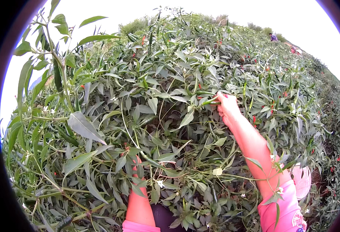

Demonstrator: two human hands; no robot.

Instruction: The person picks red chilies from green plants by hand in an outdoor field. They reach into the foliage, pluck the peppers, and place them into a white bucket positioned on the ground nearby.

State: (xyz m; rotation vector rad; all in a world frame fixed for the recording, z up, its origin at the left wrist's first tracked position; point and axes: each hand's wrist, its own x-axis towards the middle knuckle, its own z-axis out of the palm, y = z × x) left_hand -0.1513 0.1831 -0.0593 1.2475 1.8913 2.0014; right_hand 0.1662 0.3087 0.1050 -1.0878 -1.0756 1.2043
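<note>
My right hand point(227, 105) reaches into a dense chili pepper plant point(184, 87), its fingers closed around green chili peppers point(211, 101) that stick out to the left. More green peppers and leaves lie close around the fingertips. My left hand point(130, 153) is lower and to the left, among the leaves. Foliage covers most of it, so its fingers and anything in them are hidden. A long green chili pepper point(152, 161) hangs on a stem just to the right of that hand.
A tall chili branch point(62, 69) rises close by at the left. Beside my right elbow is a pale pink object point(301, 180), partly hidden by leaves. Red chilies point(254, 119) dot the plants. Two people, one in a patterned top point(273, 37), are far off at the upper right.
</note>
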